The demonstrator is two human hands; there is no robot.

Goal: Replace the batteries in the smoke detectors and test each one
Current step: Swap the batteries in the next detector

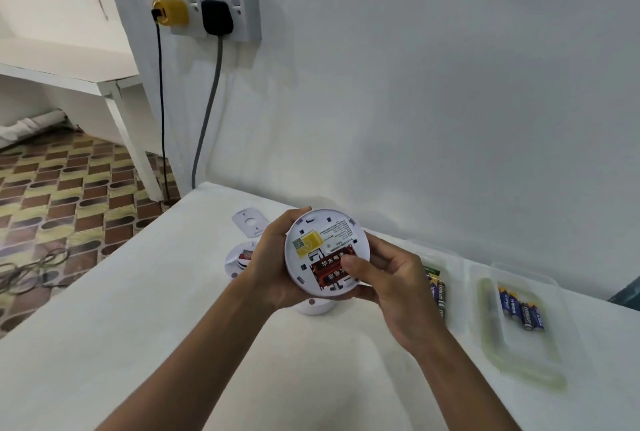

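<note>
**Red batteries under my thumb**

I hold the round white plastic smoke detector [327, 250] up over the white table [138, 326], back side facing me. My left hand [273, 268] has its fingers curled tight around the left edge. My right hand [391, 278] cups the right edge, and its thumb presses on the red batteries [329, 269] in their slot. To the right, blue batteries [523, 309] lie in a clear plastic tray [519, 365]. Another white detector [237, 259] lies on the table, left of my hands.

label print [341, 229] illegible, second detector [313, 307] half-hidden
</note>
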